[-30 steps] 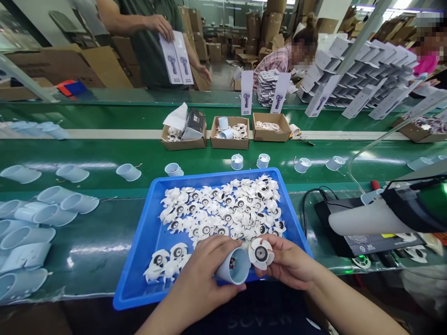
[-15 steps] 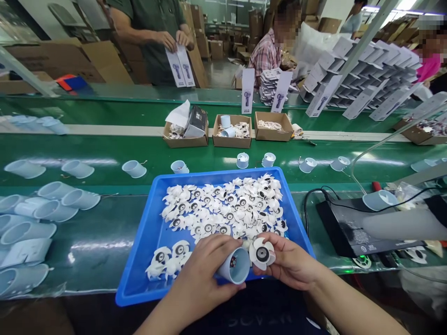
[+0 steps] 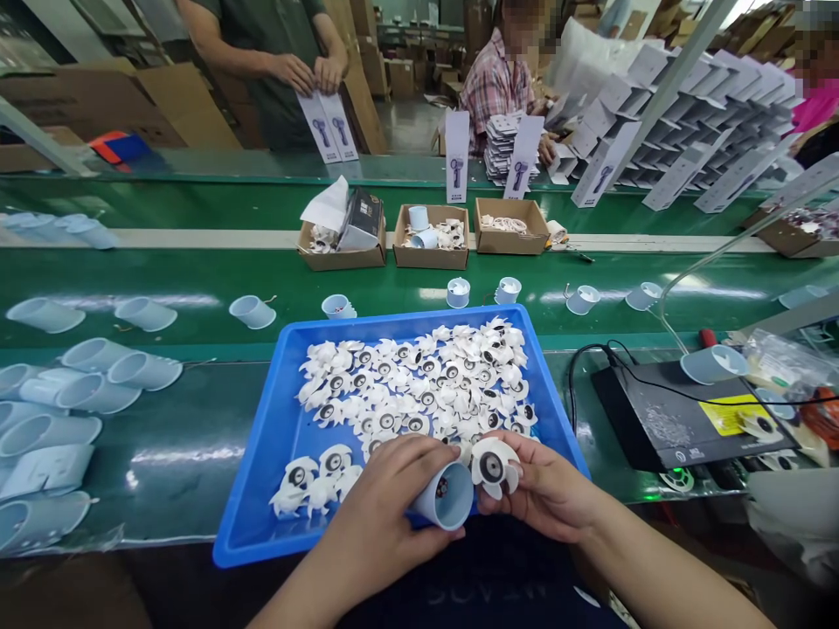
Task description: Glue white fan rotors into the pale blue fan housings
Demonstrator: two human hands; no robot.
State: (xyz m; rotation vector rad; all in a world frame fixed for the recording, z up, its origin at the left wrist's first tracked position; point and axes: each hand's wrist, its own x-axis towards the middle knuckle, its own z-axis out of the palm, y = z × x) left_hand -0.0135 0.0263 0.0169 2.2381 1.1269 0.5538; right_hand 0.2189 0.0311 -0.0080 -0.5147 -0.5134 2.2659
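My left hand (image 3: 397, 498) is wrapped round a light blue cylindrical housing (image 3: 452, 500), its open end tilted toward me. Something small and dark shows deep inside it. Just right of that rim, my right hand (image 3: 541, 485) pinches a white fan blade wheel (image 3: 494, 466) with a dark ring at its hub, the hub side facing me. Wheel and housing are close together, with the wheel outside the opening. Below both hands lies a blue tray (image 3: 253, 472) holding many similar white fan wheels (image 3: 419, 384), some in a separate cluster at its near left.
Blue housings (image 3: 95, 393) lie grouped at the left; others (image 3: 253, 312) stand along the green conveyor (image 3: 197, 279). Small cardboard boxes (image 3: 431, 256) of parts sit beyond. At right are a black box (image 3: 682, 428) and cable. Across the line, a person's hands (image 3: 311, 74) hold printed cartons.
The view has shifted slightly. My hands keep the housing and fan wheel side by side, and the wheel has turned a little. At the right, a pale object no longer covers the black box.
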